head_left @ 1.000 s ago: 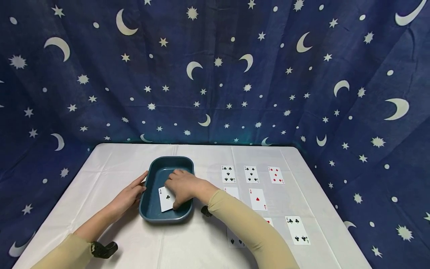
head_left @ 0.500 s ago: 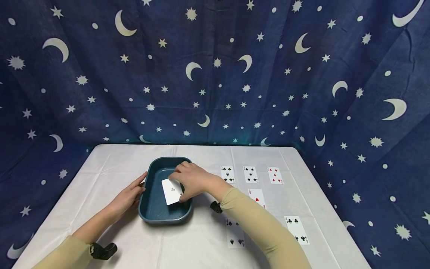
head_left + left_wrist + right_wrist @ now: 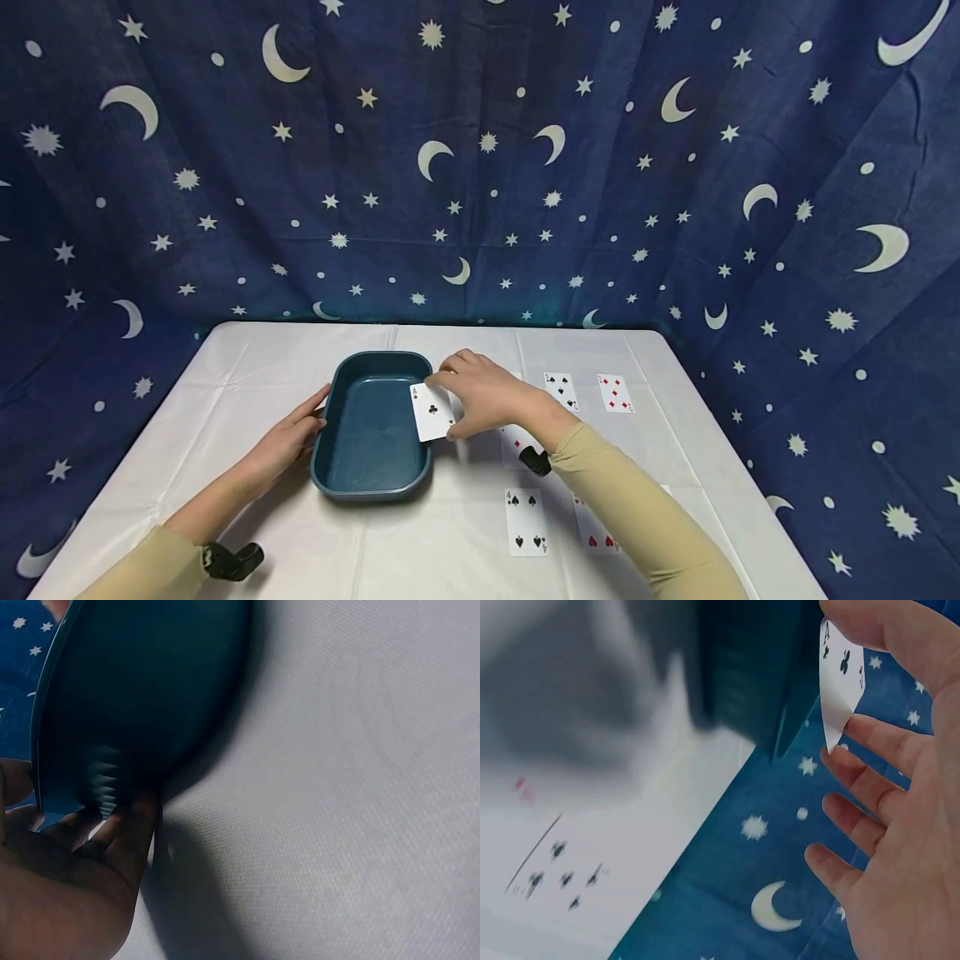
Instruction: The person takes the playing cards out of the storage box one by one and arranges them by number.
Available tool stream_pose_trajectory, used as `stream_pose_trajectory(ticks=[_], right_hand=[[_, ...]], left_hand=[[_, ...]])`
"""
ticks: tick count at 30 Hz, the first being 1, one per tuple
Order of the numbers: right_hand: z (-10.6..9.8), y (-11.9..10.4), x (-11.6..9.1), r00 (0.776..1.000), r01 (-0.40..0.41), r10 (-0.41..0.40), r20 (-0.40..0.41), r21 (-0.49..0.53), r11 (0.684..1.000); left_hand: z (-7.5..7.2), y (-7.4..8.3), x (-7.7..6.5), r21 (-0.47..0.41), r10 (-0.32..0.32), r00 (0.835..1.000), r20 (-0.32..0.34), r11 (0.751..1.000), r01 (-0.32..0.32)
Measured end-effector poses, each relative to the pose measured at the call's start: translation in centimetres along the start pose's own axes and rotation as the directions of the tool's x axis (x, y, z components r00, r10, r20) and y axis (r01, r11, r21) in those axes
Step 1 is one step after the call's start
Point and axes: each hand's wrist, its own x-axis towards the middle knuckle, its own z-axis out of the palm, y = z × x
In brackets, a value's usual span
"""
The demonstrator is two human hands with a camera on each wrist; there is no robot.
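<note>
My right hand (image 3: pixel 483 396) pinches an ace of clubs playing card (image 3: pixel 431 412) between thumb and fingers. The card is tilted, overlapping the right rim of a dark teal tray (image 3: pixel 371 492) in the head view. In the right wrist view the ace card (image 3: pixel 841 671) bends slightly between thumb and fingertips, its face visible. At the tray's left side my left hand (image 3: pixel 281 446) rests its fairly straight fingers against the outer wall. The left wrist view shows those fingers (image 3: pixel 131 840) touching the tray wall (image 3: pixel 150 682) low down.
Right of the tray, face-up cards lie in rows on the white tablecloth (image 3: pixel 465 550): a five of spades (image 3: pixel 560 388), a five of diamonds (image 3: pixel 616 393) and a four of spades (image 3: pixel 526 523) among them. My right forearm hides several others. A star-patterned blue curtain (image 3: pixel 480 208) hangs behind.
My right hand has lifted the ace of clubs from inside the tray and carried it right to the rim. The left hand has stayed at the tray's side.
</note>
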Motion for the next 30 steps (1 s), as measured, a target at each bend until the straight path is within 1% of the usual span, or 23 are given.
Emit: stream_pose_trajectory(ticks=[7,14,18,25,30], right_hand=[[-0.3,2.5,-3.4,0.998,-0.058,0.058,-0.01,0.028,0.998],[-0.2,4.9,-6.5,0.991,-0.132,0.132,-0.015,0.032,0.991],[0.0,6.1,-8.2,0.986,-0.167,0.168,-0.01,0.055,0.984],[1.4,8.1,-11.3,0.972,-0.234,0.234,0.011,0.071,0.97],[2.5,9.4,-13.9,0.959,-0.284,0.285,0.005,0.082,0.955]], left_hand=[[0.0,-0.1,0.1,-0.018,0.001,1.0,0.003,1.0,-0.001],[-0.1,0.0,0.1,-0.005,0.006,1.0,0.01,1.0,-0.006],[-0.1,0.0,0.0,0.003,0.012,1.0,0.013,1.0,-0.012],[0.0,0.1,0.1,0.007,0.006,1.0,-0.001,1.0,-0.006],[-0.2,0.0,0.1,0.009,0.018,1.0,0.001,1.0,-0.018]])
